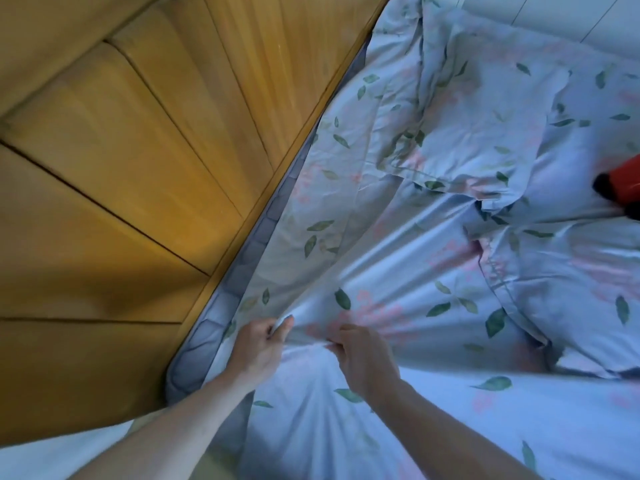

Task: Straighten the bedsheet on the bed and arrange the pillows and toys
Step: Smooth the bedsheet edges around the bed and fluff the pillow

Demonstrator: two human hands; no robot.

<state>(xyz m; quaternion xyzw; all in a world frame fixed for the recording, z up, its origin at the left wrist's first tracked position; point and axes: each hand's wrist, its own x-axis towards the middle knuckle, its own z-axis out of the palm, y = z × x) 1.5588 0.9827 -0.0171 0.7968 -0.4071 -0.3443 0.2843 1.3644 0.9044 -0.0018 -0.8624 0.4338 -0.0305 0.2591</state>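
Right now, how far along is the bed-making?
Early. Nothing looks finished. In hand: the left hand and right hand both grip the floral bedsheet near the mattress edge by the wooden headboard, and it is deeply creased. Left: the rumpled pillow needs squaring, and the red toy at the frame's right edge needs placing.

- A bedroom in a home.
- A bed with a leaf-and-flower printed bedsheet point(398, 237) and matching pillows point(485, 116).
- A quilted grey mattress point(239, 282) edge against a wooden headboard point(121, 168).
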